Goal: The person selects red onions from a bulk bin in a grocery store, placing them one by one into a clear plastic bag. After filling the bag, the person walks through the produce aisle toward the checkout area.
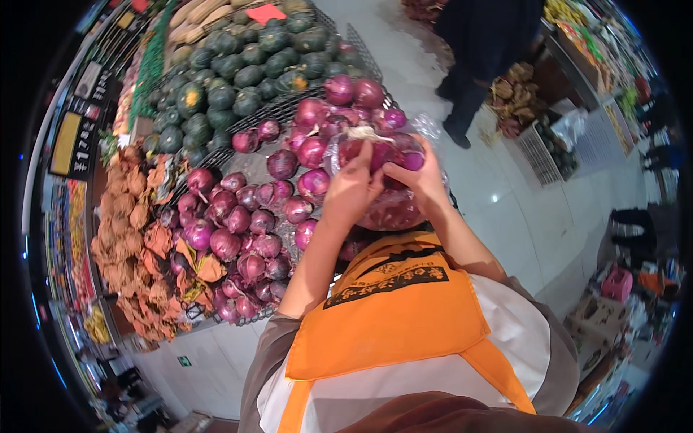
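Both my hands are together over a clear plastic bag (387, 211) with red onions inside, at the near right corner of the onion display. My left hand (352, 181) rests its fingers against a dark red onion (381, 154), the index finger stretched along it. My right hand (425, 173) curls around the onion's right side, its thumb across the front. Pale dried roots (363, 132) show just beyond my fingertips. Loose red onions (224, 243) lie heaped to the left of my forearms, and more red onions (314, 113) are piled beyond the bag.
Dark green squashes (249, 76) fill the section behind the onions, split off by a black plastic mesh divider (260, 116). Brown, papery-skinned produce (124, 233) is heaped at the left. A person in dark clothes (476, 59) stands in the aisle, near a crate (538, 154) on the tiled floor.
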A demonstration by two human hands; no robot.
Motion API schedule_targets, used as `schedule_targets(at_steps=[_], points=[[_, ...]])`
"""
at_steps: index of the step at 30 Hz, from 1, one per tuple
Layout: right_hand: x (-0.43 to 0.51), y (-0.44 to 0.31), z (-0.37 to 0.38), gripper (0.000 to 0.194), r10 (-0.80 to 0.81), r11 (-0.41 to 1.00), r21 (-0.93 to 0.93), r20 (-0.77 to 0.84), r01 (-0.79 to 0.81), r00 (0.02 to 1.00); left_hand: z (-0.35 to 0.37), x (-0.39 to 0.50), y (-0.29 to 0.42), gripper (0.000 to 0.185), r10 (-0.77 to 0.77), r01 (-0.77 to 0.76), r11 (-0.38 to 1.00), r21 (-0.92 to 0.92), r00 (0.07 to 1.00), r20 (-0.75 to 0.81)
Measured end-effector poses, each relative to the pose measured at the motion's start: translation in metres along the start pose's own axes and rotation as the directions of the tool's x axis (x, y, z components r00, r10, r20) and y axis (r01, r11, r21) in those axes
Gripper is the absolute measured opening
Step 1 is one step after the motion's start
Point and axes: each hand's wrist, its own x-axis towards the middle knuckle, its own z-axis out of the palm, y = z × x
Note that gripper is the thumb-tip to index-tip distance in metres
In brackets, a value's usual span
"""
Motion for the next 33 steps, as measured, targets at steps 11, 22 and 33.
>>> schedule_targets(at_steps=[11, 22, 33], points=[[-0.001, 0.012, 0.001, 0.079, -0.224, 0.974, -0.041, -0.026, 0.222, 0.974, 0.009, -0.002, 0.008, 0.070, 0.065, -0.085, 0.985, -0.151, 0.990, -0.127], [0.000, 0.014, 0.003, 0.067, 0.036, 0.950, 0.311, -0.123, 0.004, 0.992, 0.024, 0.007, -0.001, 0.055, 0.105, -0.150, 0.970, -0.189, 0.968, -0.229], [0.011, -0.001, -0.011, 0.060, 0.230, 0.733, 0.669, -0.075, -0.122, 0.970, 0.027, 0.013, -0.047, 0.024, -0.275, 0.239, 0.937, -0.254, 0.954, -0.117]])
